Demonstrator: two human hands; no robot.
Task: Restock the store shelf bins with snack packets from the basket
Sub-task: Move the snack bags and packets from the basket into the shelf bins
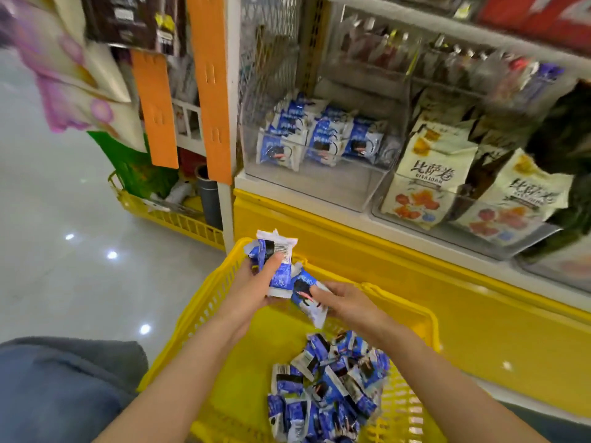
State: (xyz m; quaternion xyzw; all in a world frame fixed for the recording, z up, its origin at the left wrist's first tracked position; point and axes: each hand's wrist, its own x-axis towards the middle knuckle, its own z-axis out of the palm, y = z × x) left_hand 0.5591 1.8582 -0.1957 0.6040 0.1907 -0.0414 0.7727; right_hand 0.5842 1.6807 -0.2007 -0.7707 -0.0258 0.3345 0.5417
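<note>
Down at the near left, a knee in blue cloth (pixel 64 388) sticks out over the shiny floor (pixel 64 219). Farther off, a second yellow crate (pixel 179 215) sits on that floor with a green bag in it. Moving right, the yellow basket (pixel 249 362) stands close against the shelf's yellow base (pixel 415 282). Above its far rim the left hand (pixel 252 282) grips a bunch of blue snack packets (pixel 275 254), thumb across the top one (barcode side up). Just beside it the right hand (pixel 345 302) holds a single blue packet (pixel 307 295), fingers curled round its edge, and the two lots touch. Below the right wrist, a loose pile of the same packets (pixel 329 388) lies in the basket's near right part. Up on the shelf, a clear bin (pixel 319 183) holds rows of matching blue packets (pixel 319 139) towards its back. In the next bin to the right stand cream bags (pixel 428 174) with red fruit printed on them.
</note>
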